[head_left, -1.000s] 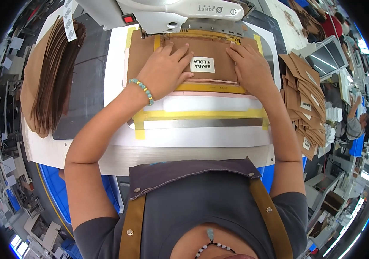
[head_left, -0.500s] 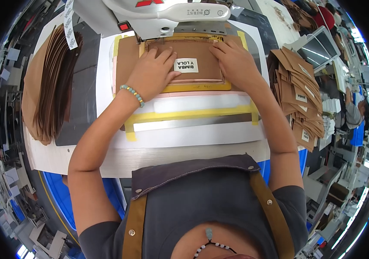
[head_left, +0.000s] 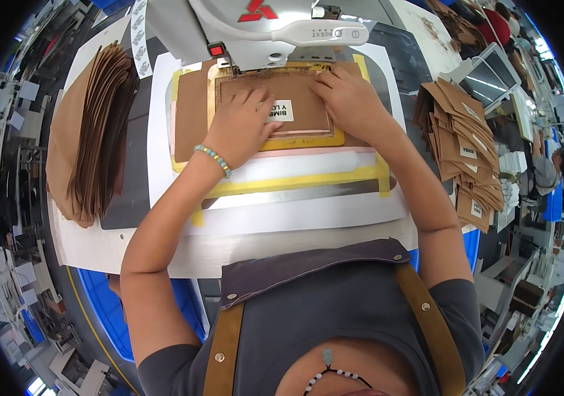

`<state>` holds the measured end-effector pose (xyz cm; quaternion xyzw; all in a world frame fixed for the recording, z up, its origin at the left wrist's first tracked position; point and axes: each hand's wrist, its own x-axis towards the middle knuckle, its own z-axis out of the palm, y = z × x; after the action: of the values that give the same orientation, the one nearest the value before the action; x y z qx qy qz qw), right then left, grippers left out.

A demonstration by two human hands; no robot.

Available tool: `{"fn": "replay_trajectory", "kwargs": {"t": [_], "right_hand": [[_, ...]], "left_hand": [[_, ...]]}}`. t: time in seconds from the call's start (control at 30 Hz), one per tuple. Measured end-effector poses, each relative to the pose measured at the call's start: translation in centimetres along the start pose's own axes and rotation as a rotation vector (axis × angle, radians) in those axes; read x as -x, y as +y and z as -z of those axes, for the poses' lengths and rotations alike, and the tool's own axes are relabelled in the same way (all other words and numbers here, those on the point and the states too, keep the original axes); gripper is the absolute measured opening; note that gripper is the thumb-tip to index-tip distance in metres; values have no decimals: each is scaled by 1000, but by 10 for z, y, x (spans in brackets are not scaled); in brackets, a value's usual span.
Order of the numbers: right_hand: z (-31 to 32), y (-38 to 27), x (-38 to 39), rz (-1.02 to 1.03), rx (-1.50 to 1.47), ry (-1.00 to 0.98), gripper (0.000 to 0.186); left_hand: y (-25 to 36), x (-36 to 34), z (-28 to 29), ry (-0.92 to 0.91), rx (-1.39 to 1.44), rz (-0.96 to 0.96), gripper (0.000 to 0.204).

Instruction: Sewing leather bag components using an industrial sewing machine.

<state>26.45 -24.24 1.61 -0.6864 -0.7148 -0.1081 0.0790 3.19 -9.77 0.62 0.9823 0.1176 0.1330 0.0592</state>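
**Slipping or nipped fingers look like the main worries**

The table [head_left: 196, 251] lies beneath both the left hand [head_left: 242, 125] and the right hand [head_left: 348, 99]. Just beyond their fingertips stands the white machine [head_left: 183, 26]; if it ran while the fingers sat this near its metal underside, a fingertip could be caught. Well apart to the left of the left hand, a thick stack of brown pieces [head_left: 74, 145] stands fanned; a wide elbow swing might topple it. Right of the right forearm, a looser pile [head_left: 467, 155] overlaps unevenly and could slide if bumped.

The brown piece [head_left: 193, 99] is under both hands. Uneven pressure could skew it within the yellow frame [head_left: 295, 142], whose lower bar runs beside the left thumb and whose right end sits under the right hand.

The left hand lies flat, fingers spread, thumb apart. The right hand's fingers are bent at the frame's upper right; whether they pinch anything, I cannot tell. Smallest is the white label [head_left: 284, 111], partly under the left fingers; a dragging fingertip might scuff it or lift an edge.
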Motion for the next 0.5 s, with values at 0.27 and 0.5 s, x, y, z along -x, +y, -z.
{"fn": "replay_trajectory", "kwargs": {"t": [0.27, 0.5], "right_hand": [[-9, -16, -18, 42, 4, 19, 38], [-12, -26, -31, 80, 2, 31, 29]], "left_hand": [[0, -5, -7, 6, 74, -105, 44], [-11, -5, -9, 16, 140, -112, 41]]}}
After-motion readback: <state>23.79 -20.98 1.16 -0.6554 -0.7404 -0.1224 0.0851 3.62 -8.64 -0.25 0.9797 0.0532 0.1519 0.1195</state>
